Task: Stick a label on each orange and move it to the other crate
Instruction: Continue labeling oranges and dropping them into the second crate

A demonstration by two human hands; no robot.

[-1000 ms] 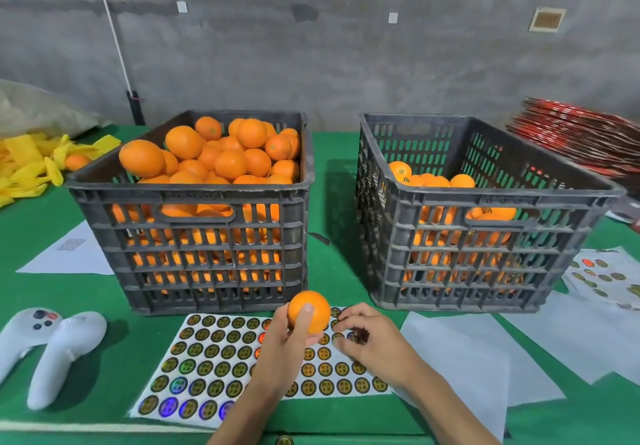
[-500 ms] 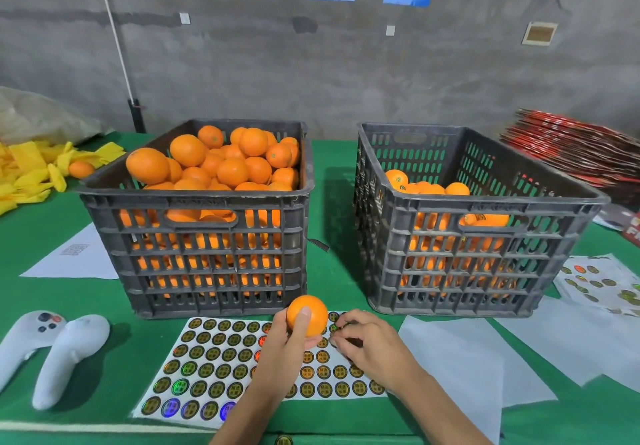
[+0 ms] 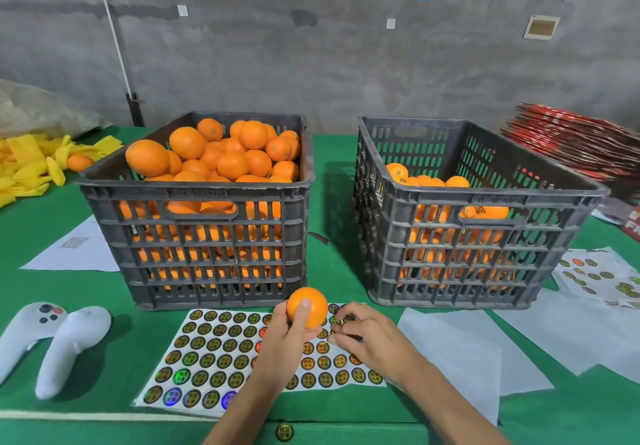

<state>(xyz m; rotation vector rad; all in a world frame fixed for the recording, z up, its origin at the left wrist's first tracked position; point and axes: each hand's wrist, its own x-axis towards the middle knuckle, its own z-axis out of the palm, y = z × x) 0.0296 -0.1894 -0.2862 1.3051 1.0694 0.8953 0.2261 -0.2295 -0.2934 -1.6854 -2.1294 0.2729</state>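
My left hand (image 3: 284,344) grips an orange (image 3: 309,304) just above the label sheet (image 3: 214,358), thumb on its front. My right hand (image 3: 367,337) rests on the sheet's upper right corner, its curled fingertips pinching at a round label (image 3: 335,320) there. The sheet carries several rows of round shiny labels. Behind it, the left grey crate (image 3: 207,230) is heaped with oranges. The right grey crate (image 3: 460,236) is about half full of oranges.
Two white controllers (image 3: 52,340) lie at the near left. White backing papers (image 3: 460,347) lie at the right, with another label sheet (image 3: 599,278) beyond. Yellow wrappers (image 3: 27,164) and a loose orange sit at far left, red packaging stacks (image 3: 581,146) at far right.
My right hand's fingertips have curled in closer on the sheet's top right corner. My left hand keeps the orange nearly still. The camera has tilted upward a little.
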